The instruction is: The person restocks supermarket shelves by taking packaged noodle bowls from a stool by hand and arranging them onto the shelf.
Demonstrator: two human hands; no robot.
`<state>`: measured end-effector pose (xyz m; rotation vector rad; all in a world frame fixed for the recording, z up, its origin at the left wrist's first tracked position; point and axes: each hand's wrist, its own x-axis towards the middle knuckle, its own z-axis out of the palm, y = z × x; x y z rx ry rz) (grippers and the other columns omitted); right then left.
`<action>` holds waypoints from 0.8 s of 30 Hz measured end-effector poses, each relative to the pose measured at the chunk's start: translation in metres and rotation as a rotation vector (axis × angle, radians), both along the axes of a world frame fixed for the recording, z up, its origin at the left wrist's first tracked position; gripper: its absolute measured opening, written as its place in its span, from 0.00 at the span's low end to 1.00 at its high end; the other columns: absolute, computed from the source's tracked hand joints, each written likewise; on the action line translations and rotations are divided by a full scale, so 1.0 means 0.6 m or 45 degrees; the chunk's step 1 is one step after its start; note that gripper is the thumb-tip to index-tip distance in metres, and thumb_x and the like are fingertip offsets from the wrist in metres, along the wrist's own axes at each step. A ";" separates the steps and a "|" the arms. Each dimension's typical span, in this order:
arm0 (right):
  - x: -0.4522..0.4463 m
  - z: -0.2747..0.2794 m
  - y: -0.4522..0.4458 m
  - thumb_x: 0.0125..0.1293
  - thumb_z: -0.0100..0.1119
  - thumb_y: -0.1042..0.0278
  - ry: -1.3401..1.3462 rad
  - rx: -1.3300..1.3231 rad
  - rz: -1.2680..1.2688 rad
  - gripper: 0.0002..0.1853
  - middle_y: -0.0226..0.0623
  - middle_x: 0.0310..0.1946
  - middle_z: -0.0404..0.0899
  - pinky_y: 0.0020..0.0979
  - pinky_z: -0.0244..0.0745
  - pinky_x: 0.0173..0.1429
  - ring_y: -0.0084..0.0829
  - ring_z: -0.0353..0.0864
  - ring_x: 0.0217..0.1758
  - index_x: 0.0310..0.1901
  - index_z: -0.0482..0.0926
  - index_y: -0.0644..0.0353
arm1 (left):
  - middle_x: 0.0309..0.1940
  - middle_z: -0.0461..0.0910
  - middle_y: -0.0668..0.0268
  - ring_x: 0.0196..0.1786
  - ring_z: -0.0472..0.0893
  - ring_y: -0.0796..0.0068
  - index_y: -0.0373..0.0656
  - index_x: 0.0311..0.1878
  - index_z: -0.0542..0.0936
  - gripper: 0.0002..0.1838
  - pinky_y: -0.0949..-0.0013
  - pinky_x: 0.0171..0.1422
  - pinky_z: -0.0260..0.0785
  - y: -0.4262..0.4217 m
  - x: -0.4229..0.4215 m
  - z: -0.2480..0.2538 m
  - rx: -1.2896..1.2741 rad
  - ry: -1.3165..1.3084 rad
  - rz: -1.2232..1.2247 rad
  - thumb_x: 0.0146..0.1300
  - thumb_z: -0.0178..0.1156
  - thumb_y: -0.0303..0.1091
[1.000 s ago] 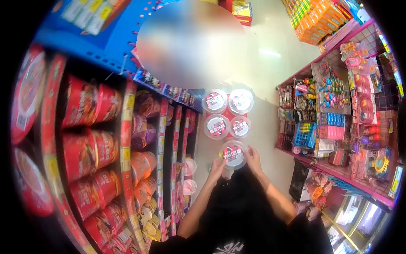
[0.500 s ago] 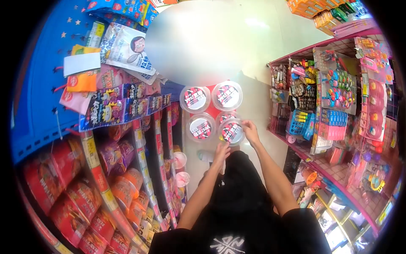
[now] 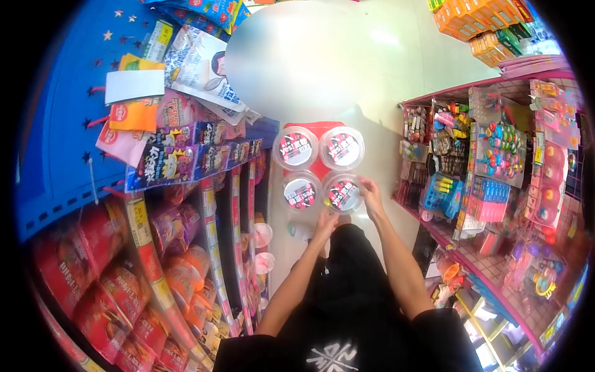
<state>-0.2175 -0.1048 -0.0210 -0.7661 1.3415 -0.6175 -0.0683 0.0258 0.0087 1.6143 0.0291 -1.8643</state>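
Four-square on a red surface [image 3: 323, 170] stand round clear plastic tubs with printed labels: a back left tub [image 3: 296, 149], a back right tub [image 3: 343, 149], a front left tub [image 3: 302, 193] and a front right tub [image 3: 342, 193]. My right hand [image 3: 372, 196] has its fingers closed at the right rim of the front right tub. At that tub's near edge, my left hand [image 3: 326, 223] is closed too, with its fingertips partly hidden. Whether another tub lies beneath the held one cannot be seen.
On the left, a shelf holds red instant noodle tubs [image 3: 102, 304], under hanging snack packets [image 3: 164, 155]. A pink rack [image 3: 483, 242] with small toys and trinkets lines the right side. Pale floor [image 3: 396, 68] runs between them.
The front right tub, earlier overlapping another labelled tub behind it, now sits squarely in its corner and covers that one. Both hands stay on it. The whole view has shifted slightly.
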 end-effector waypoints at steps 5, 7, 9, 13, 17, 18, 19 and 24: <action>0.002 0.023 0.026 0.48 0.50 0.82 0.175 -0.033 -0.213 0.19 0.40 0.54 0.71 0.33 0.63 0.61 0.34 0.69 0.58 0.45 0.74 0.62 | 0.60 0.68 0.58 0.59 0.72 0.68 0.44 0.69 0.55 0.37 0.67 0.58 0.65 0.053 0.025 -0.008 -0.082 -0.183 -0.204 0.64 0.57 0.52; -0.001 0.033 0.052 0.49 0.51 0.80 0.323 -0.154 -0.166 0.18 0.40 0.51 0.70 0.35 0.63 0.61 0.35 0.69 0.56 0.45 0.74 0.61 | 0.58 0.70 0.61 0.57 0.73 0.70 0.45 0.67 0.60 0.33 0.69 0.58 0.65 0.070 0.044 0.012 -0.076 -0.201 -0.217 0.65 0.56 0.51; -0.004 0.035 0.091 0.51 0.51 0.79 0.442 -0.249 -0.137 0.16 0.41 0.49 0.69 0.36 0.63 0.60 0.37 0.69 0.55 0.45 0.74 0.61 | 0.57 0.70 0.63 0.56 0.73 0.71 0.45 0.65 0.64 0.29 0.69 0.57 0.65 0.093 0.061 0.041 -0.105 -0.198 -0.098 0.66 0.55 0.50; 0.015 0.058 0.173 0.52 0.50 0.76 0.633 -0.498 -0.026 0.15 0.43 0.46 0.66 0.37 0.63 0.57 0.40 0.66 0.53 0.44 0.74 0.61 | 0.56 0.71 0.65 0.56 0.73 0.72 0.45 0.62 0.68 0.25 0.69 0.57 0.65 0.151 0.109 0.074 -0.201 -0.238 0.019 0.68 0.53 0.48; 0.061 0.109 0.245 0.52 0.50 0.74 0.688 -0.696 0.299 0.15 0.46 0.44 0.66 0.40 0.59 0.59 0.45 0.63 0.51 0.43 0.74 0.61 | 0.55 0.71 0.65 0.57 0.73 0.72 0.45 0.62 0.68 0.24 0.70 0.58 0.64 0.206 0.150 0.137 -0.305 -0.292 0.165 0.68 0.52 0.49; 0.072 0.116 0.257 0.52 0.50 0.73 0.628 -0.747 0.371 0.14 0.47 0.43 0.66 0.41 0.60 0.58 0.46 0.63 0.51 0.43 0.73 0.61 | 0.57 0.71 0.62 0.58 0.72 0.71 0.44 0.62 0.67 0.25 0.68 0.60 0.63 0.222 0.159 0.146 -0.313 -0.325 0.197 0.68 0.52 0.49; 0.088 0.128 0.268 0.53 0.50 0.73 0.573 -0.801 0.443 0.14 0.47 0.43 0.65 0.42 0.60 0.58 0.48 0.63 0.52 0.43 0.73 0.62 | 0.58 0.70 0.61 0.59 0.72 0.70 0.44 0.62 0.67 0.25 0.68 0.61 0.63 0.238 0.167 0.157 -0.317 -0.345 0.239 0.68 0.52 0.49; 0.177 0.211 0.317 0.54 0.52 0.78 0.125 -0.733 0.547 0.12 0.41 0.40 0.65 0.32 0.66 0.45 0.35 0.67 0.41 0.42 0.72 0.61 | 0.60 0.69 0.60 0.61 0.71 0.69 0.41 0.63 0.66 0.25 0.66 0.65 0.62 0.307 0.199 0.255 -0.426 -0.423 0.451 0.70 0.51 0.47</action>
